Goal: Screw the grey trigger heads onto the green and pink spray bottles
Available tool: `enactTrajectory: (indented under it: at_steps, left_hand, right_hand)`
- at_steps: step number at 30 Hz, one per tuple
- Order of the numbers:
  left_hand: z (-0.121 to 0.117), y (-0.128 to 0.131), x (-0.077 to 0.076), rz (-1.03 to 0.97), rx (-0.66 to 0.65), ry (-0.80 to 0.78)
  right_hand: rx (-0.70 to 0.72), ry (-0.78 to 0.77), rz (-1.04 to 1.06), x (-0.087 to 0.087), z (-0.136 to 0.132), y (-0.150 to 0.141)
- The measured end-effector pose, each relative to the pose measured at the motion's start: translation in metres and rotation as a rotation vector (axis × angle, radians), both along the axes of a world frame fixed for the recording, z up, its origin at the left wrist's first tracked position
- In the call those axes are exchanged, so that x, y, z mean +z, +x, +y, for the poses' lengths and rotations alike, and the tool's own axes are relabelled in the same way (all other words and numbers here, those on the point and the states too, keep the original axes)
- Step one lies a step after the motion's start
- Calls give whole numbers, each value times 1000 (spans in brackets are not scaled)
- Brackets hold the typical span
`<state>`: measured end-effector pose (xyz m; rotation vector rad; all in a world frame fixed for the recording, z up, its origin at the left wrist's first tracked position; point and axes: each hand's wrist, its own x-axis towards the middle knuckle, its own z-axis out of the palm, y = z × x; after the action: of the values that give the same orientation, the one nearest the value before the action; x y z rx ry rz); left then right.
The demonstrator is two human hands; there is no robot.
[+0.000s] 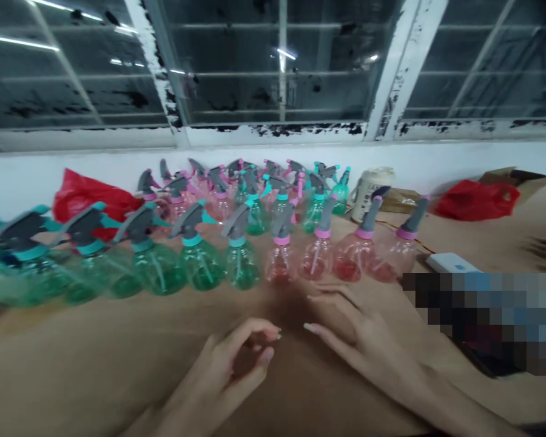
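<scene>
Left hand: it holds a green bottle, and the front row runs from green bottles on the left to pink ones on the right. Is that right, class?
Not quite. The left hand holds nothing; its fingers are loosely curled, as the head view shows. The front row does run from green bottles on the left to pink bottles on the right.

Nothing can be read with certainty. Dark lettering and characters run across the pale cylindrical container [372, 193] by the wall [264, 152], but the print is too small and blurred to make out.
</scene>
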<state>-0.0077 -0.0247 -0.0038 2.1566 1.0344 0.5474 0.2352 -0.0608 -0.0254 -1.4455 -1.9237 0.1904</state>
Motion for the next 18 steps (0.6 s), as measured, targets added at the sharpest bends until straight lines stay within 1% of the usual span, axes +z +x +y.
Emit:
enactTrajectory:
  at_steps: [4,6,8,10,13,16,18]
  left_hand:
    - [-12,-34,1,-18,47,-31]
    - [-17,-50,-3,-36,78,-57]
    - [-20,-63,-9,-57,99,-45]
    - [-20,-72,-18,-89,105,8]
    - [-12,-75,-33,-109,124,37]
    - [0,-73,-46,-116,185,102]
    - [9,-76,-52,-109,256,126]
  right_hand:
    - [232,-40,-61,0,8,-38]
    - [301,-24,-72,3,10,-51]
    - [336,-15,-62,6,10,-59]
    - [341,-28,-34,9,7,-61]
    - [306,-77,14,9,0,-55]
    - [258,-109,36,3,-8,-43]
    - [239,-124,38,-2,-11,-35]
